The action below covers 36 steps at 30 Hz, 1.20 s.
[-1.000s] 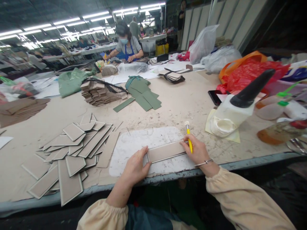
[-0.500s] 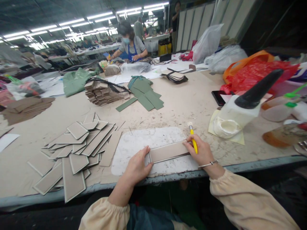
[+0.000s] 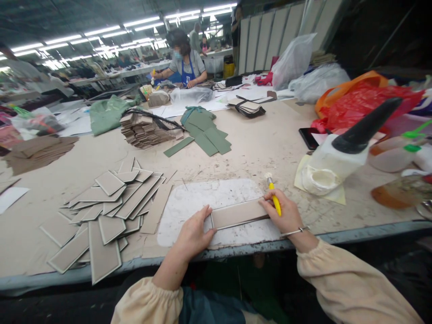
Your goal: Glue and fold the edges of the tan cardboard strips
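A long beige strip [image 3: 238, 213] with a pale edge lies over a white board [image 3: 180, 204] at the front of the table. At its left end, my left hand [image 3: 194, 229] grips it between thumb and fingers. My right hand [image 3: 283, 210] pinches the other end and also holds a yellow-handled brush [image 3: 274, 198], its whitish bristles pointing up and away from me. A darker layer shows under the strip's lower right edge. Left of the board is a loose pile of similar pale-edged beige pieces [image 3: 104, 229], beside a plain beige piece [image 3: 157, 209].
A white bottle with a black spout [image 3: 337, 164] stands on the right, near a phone [image 3: 308, 138] and bottles of amber liquid [image 3: 393, 193]. Green pieces [image 3: 205, 132] and a tied beige stack [image 3: 141, 128] lie farther back. Across the table sits a co-worker in a blue apron [image 3: 188, 72].
My hands, the strip and the brush stay almost as they were. The view has shifted slightly. The co-worker opposite has moved an arm, and a person has appeared at the far left.
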Motion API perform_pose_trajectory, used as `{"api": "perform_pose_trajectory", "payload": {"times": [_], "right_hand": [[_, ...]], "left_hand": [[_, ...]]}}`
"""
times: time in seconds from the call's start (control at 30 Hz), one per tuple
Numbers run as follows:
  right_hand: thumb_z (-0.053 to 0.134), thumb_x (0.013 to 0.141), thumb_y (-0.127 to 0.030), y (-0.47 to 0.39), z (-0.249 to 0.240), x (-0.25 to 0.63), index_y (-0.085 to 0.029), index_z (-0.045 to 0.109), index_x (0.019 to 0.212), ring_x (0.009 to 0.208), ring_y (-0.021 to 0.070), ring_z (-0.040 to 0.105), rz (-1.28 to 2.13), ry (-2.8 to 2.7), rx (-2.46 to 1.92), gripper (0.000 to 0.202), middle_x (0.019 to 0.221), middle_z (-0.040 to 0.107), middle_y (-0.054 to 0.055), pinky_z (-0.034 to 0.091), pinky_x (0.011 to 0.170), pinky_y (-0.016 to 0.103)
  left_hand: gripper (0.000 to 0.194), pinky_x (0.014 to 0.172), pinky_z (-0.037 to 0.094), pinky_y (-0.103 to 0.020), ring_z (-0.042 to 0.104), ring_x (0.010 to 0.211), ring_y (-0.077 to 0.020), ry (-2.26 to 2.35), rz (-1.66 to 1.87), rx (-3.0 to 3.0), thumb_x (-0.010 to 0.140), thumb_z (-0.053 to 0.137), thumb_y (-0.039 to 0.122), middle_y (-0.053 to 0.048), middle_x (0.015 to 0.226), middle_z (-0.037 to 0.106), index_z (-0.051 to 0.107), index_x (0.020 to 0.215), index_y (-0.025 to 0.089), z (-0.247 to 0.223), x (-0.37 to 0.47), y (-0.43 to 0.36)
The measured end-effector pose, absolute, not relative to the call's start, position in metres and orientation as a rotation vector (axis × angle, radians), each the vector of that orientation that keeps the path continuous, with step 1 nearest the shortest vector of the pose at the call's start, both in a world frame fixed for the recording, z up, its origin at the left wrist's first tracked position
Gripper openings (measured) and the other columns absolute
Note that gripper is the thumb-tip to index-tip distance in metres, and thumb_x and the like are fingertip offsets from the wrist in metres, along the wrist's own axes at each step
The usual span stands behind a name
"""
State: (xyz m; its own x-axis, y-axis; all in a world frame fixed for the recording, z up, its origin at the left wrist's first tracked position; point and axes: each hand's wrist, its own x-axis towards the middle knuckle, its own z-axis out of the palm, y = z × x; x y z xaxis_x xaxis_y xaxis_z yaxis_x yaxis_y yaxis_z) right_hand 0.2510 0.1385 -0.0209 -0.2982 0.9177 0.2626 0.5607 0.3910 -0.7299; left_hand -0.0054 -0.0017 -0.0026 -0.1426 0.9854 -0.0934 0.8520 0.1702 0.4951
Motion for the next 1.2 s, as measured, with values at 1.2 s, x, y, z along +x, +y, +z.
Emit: {"api": "perform_pose_trajectory", "payload": {"times": [1.2], "right_hand": [[0.057,0.086,-0.033,0.128,-0.008,0.248,-0.024,0.052,0.082,0.080,0.0186,0.067,0.478,-1.933,-1.023,0.011,0.085,0.067,0.003,0.052,0.071,0.031]], "left_hand": [[0.067,0.106,0.039,-0.037,0.049,0.124,-0.0223,2.042,0.454,1.732,0.078,0.059,0.029,-0.007,0.135,0.053,0.034,0.139,0.018,0.000,-0.005,-0.001]]}}
